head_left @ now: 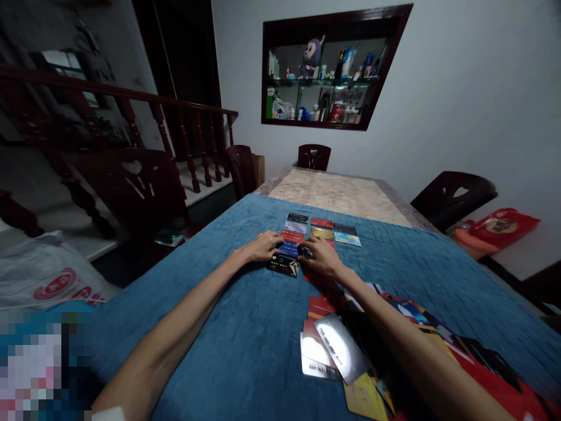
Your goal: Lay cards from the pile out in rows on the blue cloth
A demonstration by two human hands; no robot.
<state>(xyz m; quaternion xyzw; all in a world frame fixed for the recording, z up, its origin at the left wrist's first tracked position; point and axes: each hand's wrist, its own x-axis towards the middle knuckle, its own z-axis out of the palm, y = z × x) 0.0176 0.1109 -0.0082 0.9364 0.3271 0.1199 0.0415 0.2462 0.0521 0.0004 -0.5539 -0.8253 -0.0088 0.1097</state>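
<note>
My left hand point(265, 245) rests on the blue cloth with its fingertips at the left edge of a column of overlapping cards. My right hand point(322, 255) reaches the same column from the right, thumb and fingers bent. Between the hands lie a blue card point(288, 248) and the edge of a dark card; both hands seem to grip this dark card by its sides. Nearest me in the column is a black VIP card point(284, 267). A second column starts with a red card point(322, 223), partly hidden by my right hand. A light blue card point(347, 238) ends a third, shorter column.
A loose heap of cards, with a shiny silver card point(340, 349) on top, spreads under my right forearm. The blue cloth point(210, 327) covers the near table; a patterned tabletop point(328, 190) shows beyond. Chairs point(456, 199) stand around it. A white bag point(52, 275) is at left.
</note>
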